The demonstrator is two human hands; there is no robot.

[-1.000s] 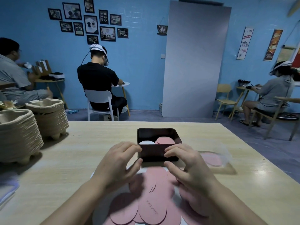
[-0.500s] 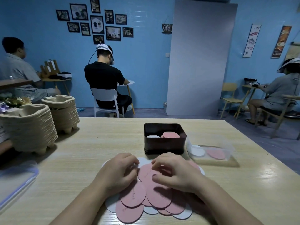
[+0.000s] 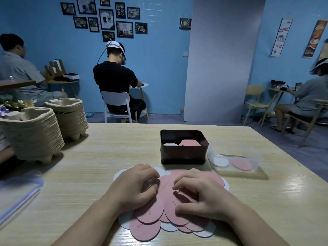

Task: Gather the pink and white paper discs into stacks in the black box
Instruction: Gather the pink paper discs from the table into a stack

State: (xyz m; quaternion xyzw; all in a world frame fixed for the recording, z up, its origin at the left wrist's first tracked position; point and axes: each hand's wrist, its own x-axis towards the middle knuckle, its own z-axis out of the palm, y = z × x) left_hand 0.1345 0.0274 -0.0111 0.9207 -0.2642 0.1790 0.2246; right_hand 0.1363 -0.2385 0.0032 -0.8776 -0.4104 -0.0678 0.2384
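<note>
Discs partly stacked; most are waiting on the worktop.
The black rectangular box (image 3: 183, 153) is already holding a short white stack and a pink stack; a large overlapping pile of pink and white paper discs (image 3: 165, 215) is lying on the pale wooden worktop (image 3: 88, 166) near it. The left hand (image 3: 135, 188) and right hand (image 3: 200, 194) are resting on the pile, fingers curled; cannot tell whether either grip is pinching a disc.
</note>
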